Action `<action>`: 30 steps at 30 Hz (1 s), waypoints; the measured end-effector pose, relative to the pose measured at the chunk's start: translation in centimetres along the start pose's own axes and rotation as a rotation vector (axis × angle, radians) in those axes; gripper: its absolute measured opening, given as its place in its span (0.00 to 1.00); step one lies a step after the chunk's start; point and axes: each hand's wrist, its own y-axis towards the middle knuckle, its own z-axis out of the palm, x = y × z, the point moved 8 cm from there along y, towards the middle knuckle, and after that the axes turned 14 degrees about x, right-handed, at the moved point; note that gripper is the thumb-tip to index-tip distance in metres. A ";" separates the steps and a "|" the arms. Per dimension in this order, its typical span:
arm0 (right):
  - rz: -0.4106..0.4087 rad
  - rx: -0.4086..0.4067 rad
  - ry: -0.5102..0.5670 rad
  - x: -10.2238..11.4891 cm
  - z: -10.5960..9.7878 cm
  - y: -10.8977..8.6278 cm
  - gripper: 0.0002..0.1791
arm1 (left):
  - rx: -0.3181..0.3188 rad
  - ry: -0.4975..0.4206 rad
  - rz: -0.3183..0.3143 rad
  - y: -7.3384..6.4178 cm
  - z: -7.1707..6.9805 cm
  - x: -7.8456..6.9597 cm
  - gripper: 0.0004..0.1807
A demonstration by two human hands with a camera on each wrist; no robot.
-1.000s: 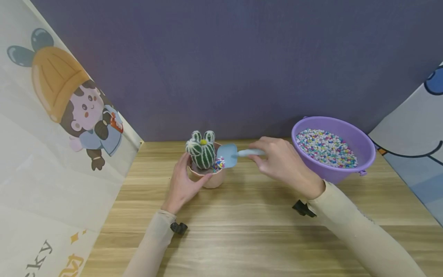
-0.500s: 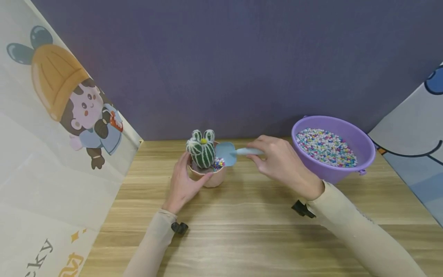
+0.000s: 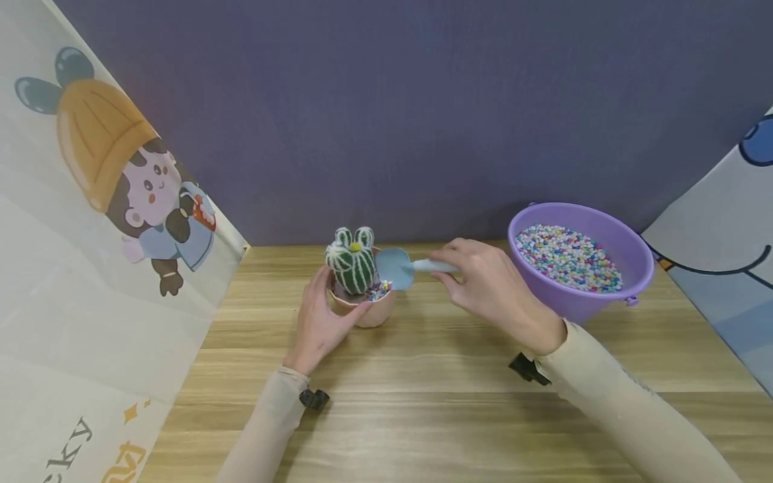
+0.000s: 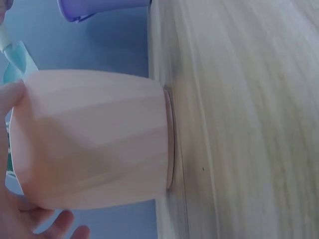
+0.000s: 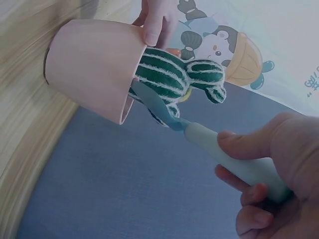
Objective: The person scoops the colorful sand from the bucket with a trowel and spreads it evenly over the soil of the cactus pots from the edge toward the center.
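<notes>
A green cactus [image 3: 354, 272] with white fuzzy ribs and a yellow flower stands in a pink flowerpot [image 5: 94, 69] on the wooden table. My left hand [image 3: 320, 322] grips the pot's rim, thumb in front and fingers round the left side. With my right hand [image 3: 489, 285] I hold a small light-blue shovel [image 3: 395, 267] by its pale handle [image 5: 224, 154]. The shovel's blade tilts down over the pot's right rim, its tip inside beside the cactus. Colourful pebbles [image 3: 380, 290] lie in the pot at the blade's tip.
A purple bucket [image 3: 641, 265] with many multicoloured pebbles [image 3: 568, 258] stands at the right rear of the table [image 3: 423, 402]. A dark blue panel [image 3: 410, 121] rises behind. A white wall with a cartoon figure [image 3: 145, 174] borders the left side.
The shovel blade has shifted slightly left, further over the pot. The pebbles at its tip have slid down and spread lower inside the pot. My left hand stays in place.
</notes>
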 end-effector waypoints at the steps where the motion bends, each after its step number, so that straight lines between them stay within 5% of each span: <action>1: -0.011 -0.009 -0.002 0.1 0.0 0.0 0.14 | -0.005 -0.001 -0.006 -0.1 0.0 0.0 0.60; 9: -0.045 -0.037 -0.005 0.3 -0.2 -0.2 0.14 | -0.051 0.004 -0.018 -0.4 0.0 -0.6 0.62; 15: 0.012 0.014 -0.050 -0.3 -0.2 -0.4 0.13 | -0.048 0.002 -0.017 -0.5 0.1 -0.6 0.62; 20: 0.156 0.172 -0.067 -1.9 0.4 -0.6 0.12 | -0.060 0.000 -0.006 -0.6 0.1 -0.8 0.62; 26: 0.339 0.473 0.065 -4.2 2.6 -1.5 0.11 | -0.085 -0.008 0.009 -0.5 -0.1 -0.8 0.61; 30: 0.343 0.475 0.063 -5.1 2.9 -1.8 0.15 | -0.068 0.002 0.008 -0.4 0.1 -0.7 0.62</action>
